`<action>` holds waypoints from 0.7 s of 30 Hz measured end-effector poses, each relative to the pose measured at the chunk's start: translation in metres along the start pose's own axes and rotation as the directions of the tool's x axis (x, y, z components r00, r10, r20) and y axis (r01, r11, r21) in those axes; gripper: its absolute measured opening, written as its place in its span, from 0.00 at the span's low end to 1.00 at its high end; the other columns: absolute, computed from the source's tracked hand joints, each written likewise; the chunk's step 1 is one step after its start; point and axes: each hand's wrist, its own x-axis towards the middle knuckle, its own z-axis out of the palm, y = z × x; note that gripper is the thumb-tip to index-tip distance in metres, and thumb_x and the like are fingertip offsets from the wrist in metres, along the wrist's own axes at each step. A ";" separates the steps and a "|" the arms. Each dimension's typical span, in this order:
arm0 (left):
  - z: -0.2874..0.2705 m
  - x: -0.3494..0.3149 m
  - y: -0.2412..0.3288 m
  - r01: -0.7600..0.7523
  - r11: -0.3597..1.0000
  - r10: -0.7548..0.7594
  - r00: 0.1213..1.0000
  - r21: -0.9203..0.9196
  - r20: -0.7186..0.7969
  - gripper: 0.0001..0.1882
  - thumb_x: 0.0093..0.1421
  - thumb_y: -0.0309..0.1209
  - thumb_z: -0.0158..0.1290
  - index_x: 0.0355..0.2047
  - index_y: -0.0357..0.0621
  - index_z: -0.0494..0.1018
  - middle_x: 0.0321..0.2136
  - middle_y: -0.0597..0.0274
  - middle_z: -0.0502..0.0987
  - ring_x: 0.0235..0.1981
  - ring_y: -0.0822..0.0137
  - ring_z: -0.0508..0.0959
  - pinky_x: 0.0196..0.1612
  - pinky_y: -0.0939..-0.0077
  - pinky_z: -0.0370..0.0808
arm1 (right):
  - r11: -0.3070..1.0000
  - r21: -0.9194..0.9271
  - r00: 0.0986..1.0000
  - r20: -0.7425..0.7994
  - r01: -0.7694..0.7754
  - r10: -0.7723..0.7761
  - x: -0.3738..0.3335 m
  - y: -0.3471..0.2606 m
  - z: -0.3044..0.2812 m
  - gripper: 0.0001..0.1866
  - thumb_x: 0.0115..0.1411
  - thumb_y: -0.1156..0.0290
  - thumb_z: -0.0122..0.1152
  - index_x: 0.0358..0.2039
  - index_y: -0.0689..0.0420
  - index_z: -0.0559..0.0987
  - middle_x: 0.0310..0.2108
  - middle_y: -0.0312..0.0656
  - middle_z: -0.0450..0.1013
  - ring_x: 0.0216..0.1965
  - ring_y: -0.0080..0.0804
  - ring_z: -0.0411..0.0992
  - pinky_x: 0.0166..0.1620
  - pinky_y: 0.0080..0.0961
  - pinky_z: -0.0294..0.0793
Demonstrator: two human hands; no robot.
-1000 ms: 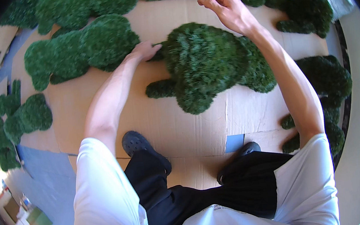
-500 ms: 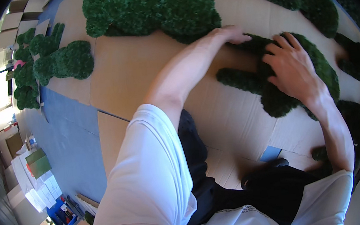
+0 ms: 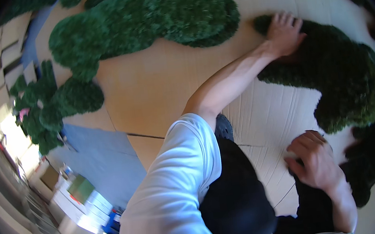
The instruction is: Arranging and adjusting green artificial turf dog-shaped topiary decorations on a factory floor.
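A dark green topiary figure point(image 3: 349, 75) covered in artificial grass lies on cardboard at the right. My left hand point(image 3: 285, 34) reaches across to one of its narrow limbs, fingers bent over the limb and thumb on the near side. Part of the grip is hidden under the palm. Closer to my body, my right hand point(image 3: 315, 160) hovers below the figure's rounded end, apart from it. Its fingers are loosely curled with the thumb apart, and nothing shows in them.
A larger green topiary figure point(image 3: 162, 16) lies on the cardboard point(image 3: 147, 87) at the far side. More green figures point(image 3: 51, 102) cluster at the left, and others point(image 3: 370, 156) lie at the right edge. White boxes point(image 3: 80, 208) stand beyond the blue floor point(image 3: 102, 157).
The topiary figure has turned, its rounded end now nearer to me. My right hand has come off it and back toward my body. My left hand stays at a limb; the whole view has shifted.
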 end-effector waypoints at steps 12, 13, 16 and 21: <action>-0.101 -0.284 -0.006 0.308 0.932 -0.249 0.926 -0.190 0.283 0.21 0.67 0.34 0.57 0.59 0.42 0.71 0.65 0.46 0.67 0.65 0.45 0.69 0.67 0.56 0.68 | 0.473 -0.362 0.431 0.196 -0.803 0.881 -0.030 0.213 0.307 0.61 0.46 0.37 0.78 0.64 0.74 0.62 0.64 0.65 0.64 0.60 0.61 0.68 0.57 0.50 0.74; -0.113 -0.305 -0.011 0.334 0.924 -0.283 0.924 -0.186 0.258 0.20 0.68 0.34 0.56 0.58 0.42 0.71 0.64 0.46 0.68 0.64 0.46 0.70 0.66 0.57 0.69 | 0.533 -0.439 0.431 0.316 -0.723 0.845 -0.023 0.221 0.302 0.58 0.44 0.35 0.77 0.59 0.75 0.70 0.62 0.61 0.67 0.57 0.57 0.71 0.53 0.46 0.77; -0.156 -0.337 -0.024 0.425 0.900 -0.379 0.872 -0.094 0.309 0.17 0.70 0.35 0.53 0.54 0.40 0.73 0.58 0.47 0.73 0.57 0.48 0.77 0.60 0.58 0.74 | 0.645 -0.352 0.367 0.599 -0.678 0.712 -0.018 0.234 0.275 0.56 0.49 0.28 0.69 0.55 0.74 0.76 0.61 0.63 0.67 0.55 0.53 0.73 0.55 0.46 0.77; -0.210 -0.376 0.008 0.590 0.724 -0.520 0.807 -0.357 0.279 0.16 0.72 0.38 0.52 0.50 0.37 0.76 0.48 0.52 0.81 0.52 0.58 0.81 0.56 0.66 0.76 | 0.555 -0.394 0.487 0.265 -0.733 0.832 -0.036 0.212 0.280 0.63 0.51 0.32 0.71 0.65 0.79 0.60 0.66 0.67 0.62 0.67 0.59 0.64 0.63 0.44 0.72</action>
